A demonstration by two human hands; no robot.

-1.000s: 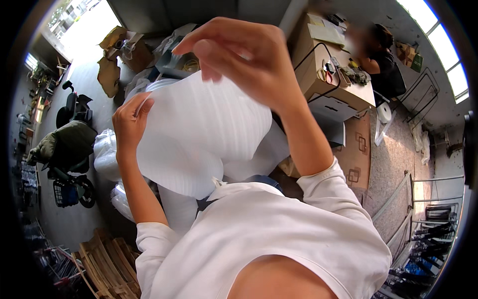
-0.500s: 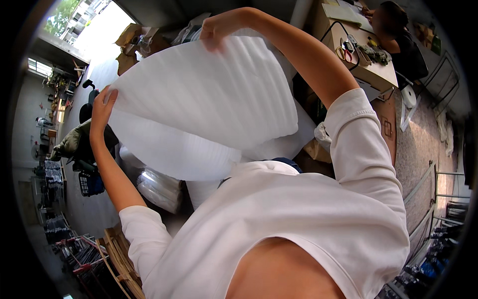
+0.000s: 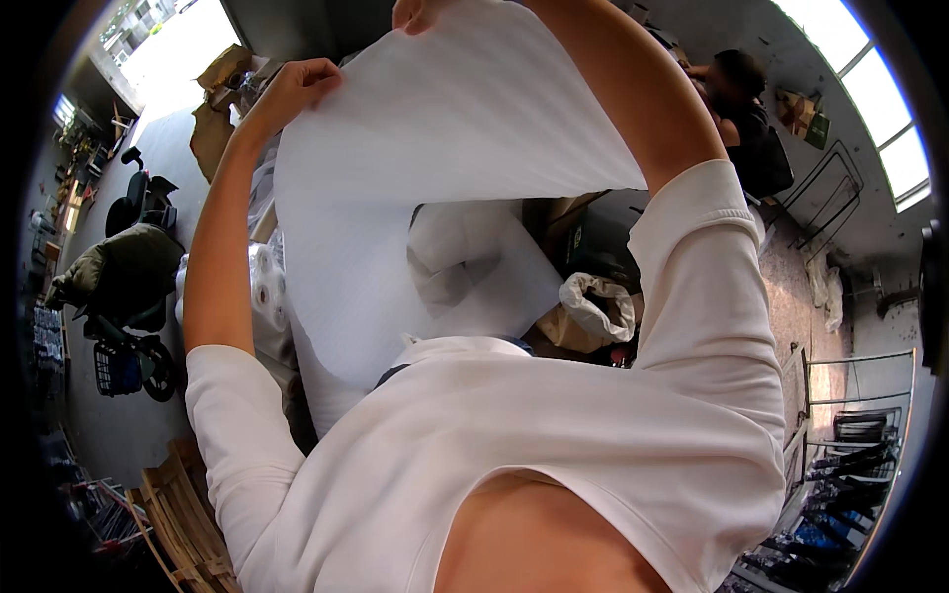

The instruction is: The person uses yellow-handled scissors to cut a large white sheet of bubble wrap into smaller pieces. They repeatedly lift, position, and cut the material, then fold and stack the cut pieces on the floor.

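A wide white foam sheet (image 3: 465, 109) is stretched up in front of me, with fine ribs across it. Pinched at its upper left corner, it is held by my left hand (image 3: 304, 87), fingers closed. My right hand (image 3: 420, 14) grips the top edge and is partly cut off by the upper rim of the picture. The sheet hangs down toward my waist, and more white foam (image 3: 346, 257) lies beneath it on the left. Under the raised sheet, a crumpled greyish-white sheet or bag (image 3: 450, 262) shows.
Clear plastic rolls (image 3: 265, 282) stand left of the foam. A scooter with a green cover (image 3: 124, 267) is parked farther left. To the right is an open white sack (image 3: 598, 306). Wooden slats (image 3: 183, 514) lie lower left; another person (image 3: 736, 94) sits at far right.
Both hands have moved up and away with the foam sheet, and they are closer together. The left hand shifted right. My view has turned, bringing the window at the right into sight.
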